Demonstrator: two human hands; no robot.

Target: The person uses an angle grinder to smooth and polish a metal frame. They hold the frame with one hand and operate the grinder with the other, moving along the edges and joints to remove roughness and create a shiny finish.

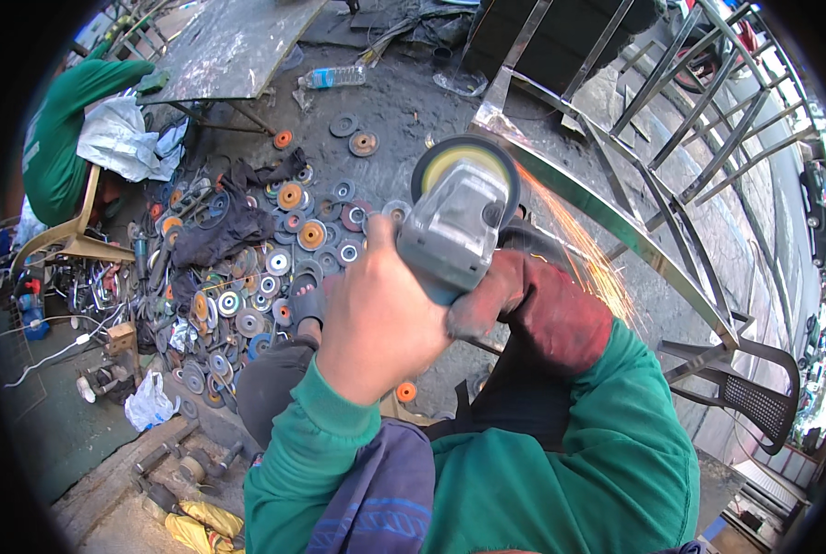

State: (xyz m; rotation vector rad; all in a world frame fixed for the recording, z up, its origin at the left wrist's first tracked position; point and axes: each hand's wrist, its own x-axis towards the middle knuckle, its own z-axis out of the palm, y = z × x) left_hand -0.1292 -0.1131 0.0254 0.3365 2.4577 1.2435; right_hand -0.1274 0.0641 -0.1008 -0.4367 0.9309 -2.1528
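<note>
Both my hands are closed around an angle grinder (454, 217) in the middle of the head view. My bare left hand (380, 309) wraps its near left side, thumb up along the housing. My right hand (547, 300), in a dark red work glove, grips it from the right. The spinning disc (466, 171) is blurred yellow inside a black rim. It meets or nearly meets the shiny end of a metal frame (560, 180). Orange sparks (584, 249) stream from the disc down toward the right. My fingers hide the grinder's rear body.
Several used grinding discs (311, 235) litter the ground at left. A co-worker in a green shirt (57, 129) sits beside a metal-topped table (233, 51). A water bottle (334, 78) lies at the back. Welded metal bars (699, 111) and a black plastic chair (754, 392) stand at right.
</note>
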